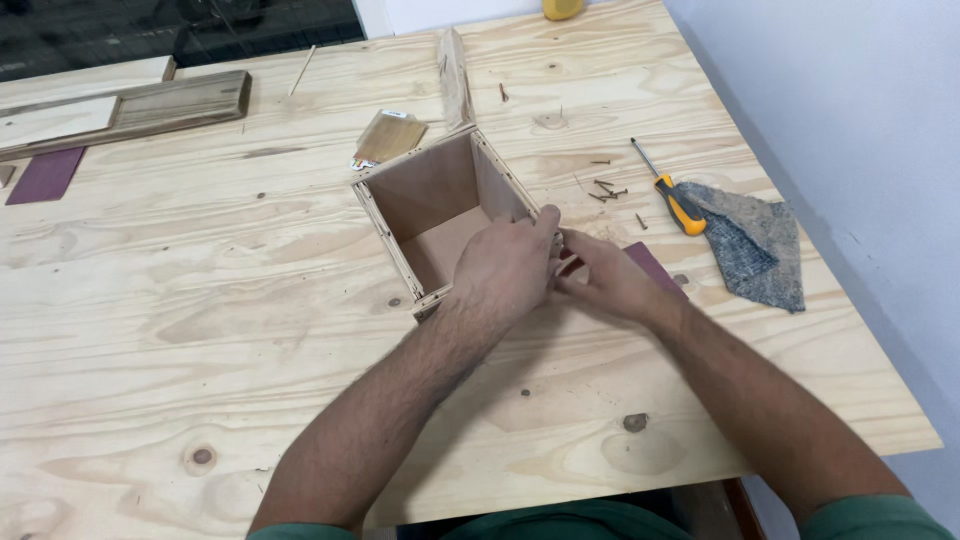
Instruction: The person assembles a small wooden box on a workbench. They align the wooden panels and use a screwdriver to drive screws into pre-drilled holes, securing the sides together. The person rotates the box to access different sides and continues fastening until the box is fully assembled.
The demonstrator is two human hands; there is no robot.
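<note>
Plywood box (440,215), open at the top, sits near the middle of the pine-ply workbench (200,330), turned cornerwise to the person. Both hands meet at its near right corner.

Left hand (505,268): draped over the near corner edge, fingers curled down around the wall; it grips the box. Right hand (608,280): pressed against the outside of the same corner, fingertips pinched together close to the left thumb. Whether they pinch a small fastener or only press on the wood cannot be told; the spot is hidden behind the left hand.

Just beyond the right hand, a dark red sheet (655,268) lies flat, partly under the wrist. Further right: loose screws (607,188) scattered on the bench, a screwdriver with a yellow handle (672,198), a grey cloth (750,240) touching the handle.

Behind the box: a small tan block (390,135), a narrow wood strip (455,75). Far left: a dark board (150,108) and another dark red sheet (45,175).

Risks, as judged:
- Box walls are thin; sideways pressure at the corner could open the joint or split the ply edge.
- Both hands crowd one corner, so a small part there could slip unseen and drop inside the box.
- Right forearm is near the loose screws; a sweep could roll them towards the bench edge.
</note>
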